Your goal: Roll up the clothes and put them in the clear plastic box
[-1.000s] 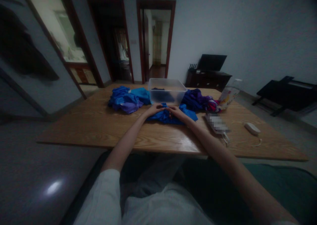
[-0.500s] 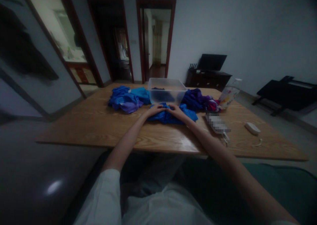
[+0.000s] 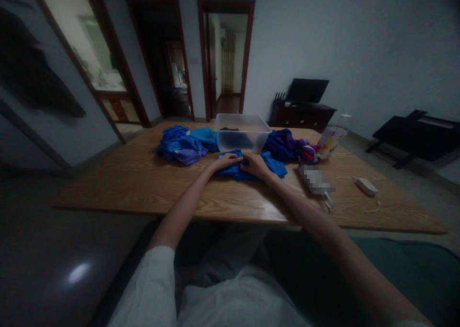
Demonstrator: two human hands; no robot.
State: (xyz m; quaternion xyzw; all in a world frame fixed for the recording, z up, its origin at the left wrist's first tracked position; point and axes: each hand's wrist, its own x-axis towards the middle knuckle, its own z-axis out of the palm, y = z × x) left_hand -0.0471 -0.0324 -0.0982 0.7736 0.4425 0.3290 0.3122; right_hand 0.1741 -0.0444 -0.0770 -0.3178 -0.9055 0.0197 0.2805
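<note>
A crumpled blue cloth (image 3: 240,172), perhaps a garment, lies on the table right in front of the clear plastic box (image 3: 242,140). My left hand (image 3: 228,161) rests on its left part, fingers closed in a pinch on the fabric. Close beside it, my right hand (image 3: 254,163) grips the same cloth near its middle, with its fingers curled down. The two hands' fingertips nearly meet. Some dark fabric shows inside the box. Left of the box is a heap of blue and purple cloths (image 3: 183,145).
Dark purple cloth (image 3: 282,142) with a red patterned piece lies right of the box, beside a clear bottle (image 3: 332,137). Nearer me are a blurred-out packet (image 3: 316,181) with a strap and a white oval object (image 3: 366,187). The wooden table's (image 3: 125,188) front edge is close.
My right hand has curled its fingers in more and shifted slightly over the blue cloth. My left hand has moved slightly right. Everything else looks the same.
</note>
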